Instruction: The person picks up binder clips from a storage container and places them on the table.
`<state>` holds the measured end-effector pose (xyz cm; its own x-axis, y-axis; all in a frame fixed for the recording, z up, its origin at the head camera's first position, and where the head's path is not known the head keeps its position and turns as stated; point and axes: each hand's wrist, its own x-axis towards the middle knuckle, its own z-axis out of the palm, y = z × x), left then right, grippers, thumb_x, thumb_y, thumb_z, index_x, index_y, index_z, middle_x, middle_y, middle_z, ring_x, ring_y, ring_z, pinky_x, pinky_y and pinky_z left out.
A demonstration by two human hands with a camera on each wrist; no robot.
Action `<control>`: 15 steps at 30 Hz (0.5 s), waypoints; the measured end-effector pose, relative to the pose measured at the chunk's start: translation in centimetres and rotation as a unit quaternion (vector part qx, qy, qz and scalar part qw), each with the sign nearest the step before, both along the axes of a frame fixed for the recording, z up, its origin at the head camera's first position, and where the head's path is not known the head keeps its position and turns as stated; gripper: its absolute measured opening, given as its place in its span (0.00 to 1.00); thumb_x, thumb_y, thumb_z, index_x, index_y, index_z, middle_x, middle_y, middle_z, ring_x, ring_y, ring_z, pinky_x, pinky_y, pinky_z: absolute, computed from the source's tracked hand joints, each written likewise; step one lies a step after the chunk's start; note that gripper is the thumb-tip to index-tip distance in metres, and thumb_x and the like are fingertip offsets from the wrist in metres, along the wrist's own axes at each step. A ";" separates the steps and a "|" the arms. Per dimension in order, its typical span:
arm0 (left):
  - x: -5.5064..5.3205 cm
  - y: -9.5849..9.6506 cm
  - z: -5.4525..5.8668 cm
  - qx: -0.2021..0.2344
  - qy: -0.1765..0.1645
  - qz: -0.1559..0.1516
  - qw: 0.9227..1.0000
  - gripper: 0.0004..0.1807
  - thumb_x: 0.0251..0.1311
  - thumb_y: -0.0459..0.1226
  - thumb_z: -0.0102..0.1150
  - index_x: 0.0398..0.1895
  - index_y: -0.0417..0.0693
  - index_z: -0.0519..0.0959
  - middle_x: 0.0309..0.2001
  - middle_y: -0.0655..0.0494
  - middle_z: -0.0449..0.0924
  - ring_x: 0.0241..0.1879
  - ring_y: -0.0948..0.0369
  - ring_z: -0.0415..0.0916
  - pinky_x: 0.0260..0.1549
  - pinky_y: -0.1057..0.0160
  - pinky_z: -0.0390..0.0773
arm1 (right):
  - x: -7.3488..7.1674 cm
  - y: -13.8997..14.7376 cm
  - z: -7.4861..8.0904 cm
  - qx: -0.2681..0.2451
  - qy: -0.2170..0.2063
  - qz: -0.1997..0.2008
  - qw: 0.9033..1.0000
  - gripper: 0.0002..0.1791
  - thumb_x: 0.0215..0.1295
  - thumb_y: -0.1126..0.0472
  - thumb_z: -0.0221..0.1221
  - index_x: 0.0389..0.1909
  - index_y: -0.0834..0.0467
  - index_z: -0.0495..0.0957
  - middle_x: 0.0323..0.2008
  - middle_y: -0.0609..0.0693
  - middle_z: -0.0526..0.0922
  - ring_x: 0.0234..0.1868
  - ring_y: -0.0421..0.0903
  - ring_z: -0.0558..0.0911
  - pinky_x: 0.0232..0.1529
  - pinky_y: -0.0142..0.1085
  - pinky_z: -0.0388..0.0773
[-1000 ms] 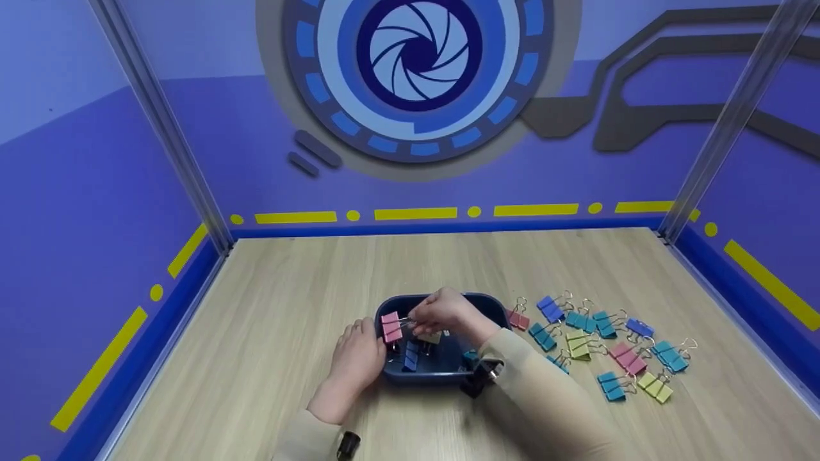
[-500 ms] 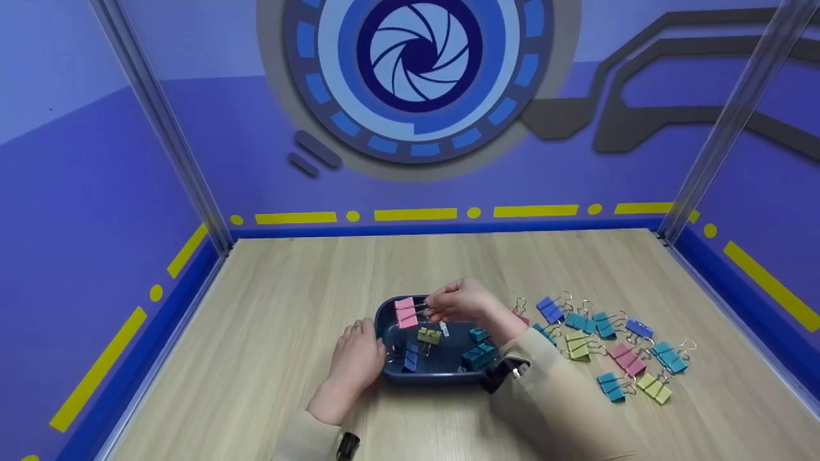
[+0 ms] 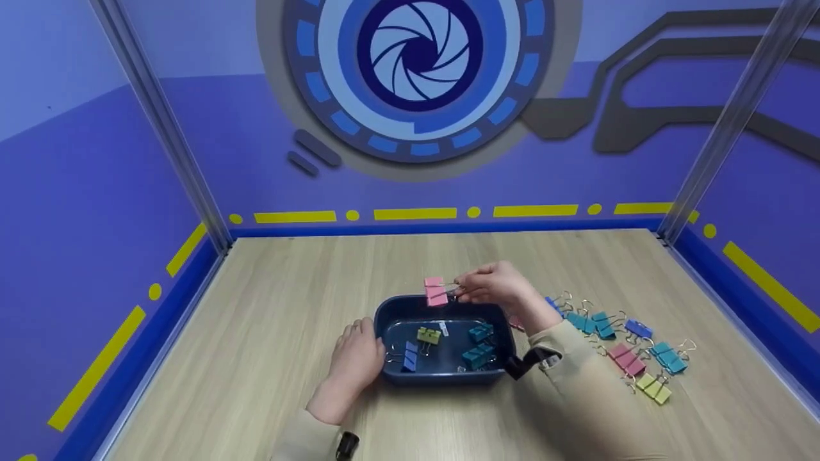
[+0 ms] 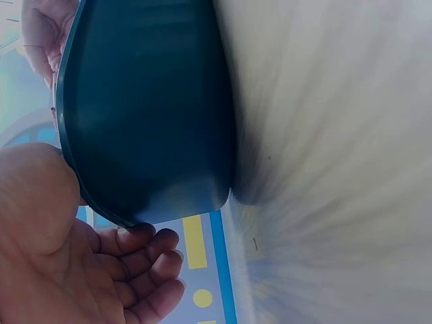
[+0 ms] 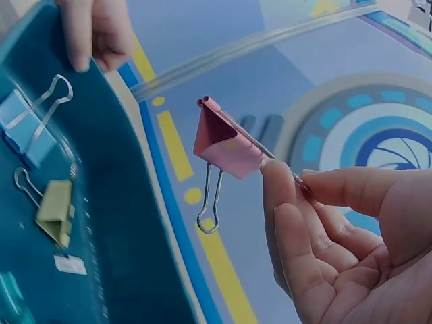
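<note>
My right hand [image 3: 496, 285] pinches a wire handle of a pink binder clip [image 3: 435, 292] between thumb and fingers. The clip is above the far rim of a dark blue plastic bin [image 3: 442, 379]; its other handle hangs down in the right wrist view. At the bin's left end, my left hand [image 3: 357, 355] grips the rim, with a digit over the inner wall in the right wrist view. Inside the bin lie a blue binder clip [image 3: 410, 356], a yellow binder clip [image 3: 428, 335] and teal binder clips [image 3: 478, 356].
Right of the bin, several loose binder clips lie on the wooden table [image 3: 301, 275], among them a teal clip [image 3: 669, 356], a pink clip [image 3: 626, 360] and a yellow clip [image 3: 654, 388]. My right forearm covers some. Purple panels [image 3: 211, 147] enclose the table's back and sides.
My right hand has lifted the pink binder clip from the bin's left end and carried it up, rightward and toward the far rim. The left hand has stayed put.
</note>
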<state>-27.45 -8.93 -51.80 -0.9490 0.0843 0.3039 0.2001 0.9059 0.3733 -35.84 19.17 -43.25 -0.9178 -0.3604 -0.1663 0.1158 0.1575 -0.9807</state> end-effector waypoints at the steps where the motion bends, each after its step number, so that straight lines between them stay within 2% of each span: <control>1: 0.0 0.0 0.0 0.001 -0.006 0.001 1.000 0.15 0.65 0.35 0.57 0.49 0.31 0.73 0.42 0.38 0.78 0.46 0.43 0.76 0.47 0.46 0.75 | -0.1 0.3 0.2 -0.001 0.003 -0.002 1.000 0.21 0.74 0.66 0.55 0.57 0.80 0.75 0.33 0.51 0.91 0.30 0.38 0.89 0.38 0.31 0.85; 6: 0.0 0.0 0.0 0.006 -0.026 0.002 1.000 0.17 0.67 0.35 0.56 0.52 0.31 0.72 0.44 0.38 0.78 0.48 0.43 0.76 0.49 0.45 0.74 | -0.7 2.2 0.8 0.019 0.021 -0.024 0.999 0.22 0.74 0.64 0.56 0.58 0.79 0.75 0.33 0.49 0.90 0.32 0.38 0.89 0.39 0.31 0.85; 15: 0.0 0.0 0.0 0.003 -0.010 0.000 1.000 0.15 0.65 0.35 0.57 0.49 0.32 0.73 0.42 0.39 0.78 0.46 0.43 0.76 0.47 0.46 0.75 | -2.4 5.8 1.3 0.030 0.022 -0.056 0.998 0.25 0.75 0.64 0.55 0.62 0.81 0.70 0.29 0.43 0.90 0.31 0.35 0.88 0.38 0.27 0.83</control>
